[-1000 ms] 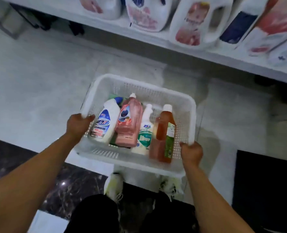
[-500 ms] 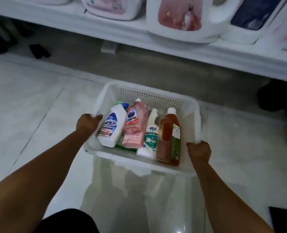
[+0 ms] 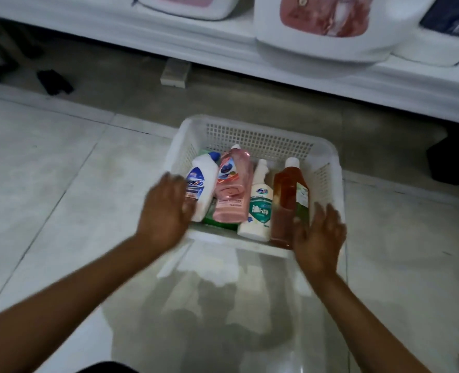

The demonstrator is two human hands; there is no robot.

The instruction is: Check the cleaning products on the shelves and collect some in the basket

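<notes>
I've got the basket (image 3: 260, 138) sitting on the floor below the shelf (image 3: 223, 57), four bottles lying in it; my left hand (image 3: 166, 211) spreads open at its left edge, right hand (image 3: 318, 238) open at the near right corner by the amber bottle (image 3: 286, 200), gripping nothing; a careless knock could tip bottles out

Dim, soft lighting. Both hands (image 3: 166, 211) (image 3: 318, 238) are motion-blurred. The glossy floor (image 3: 48, 184) shows reflections and glare near the bottom edge.
</notes>
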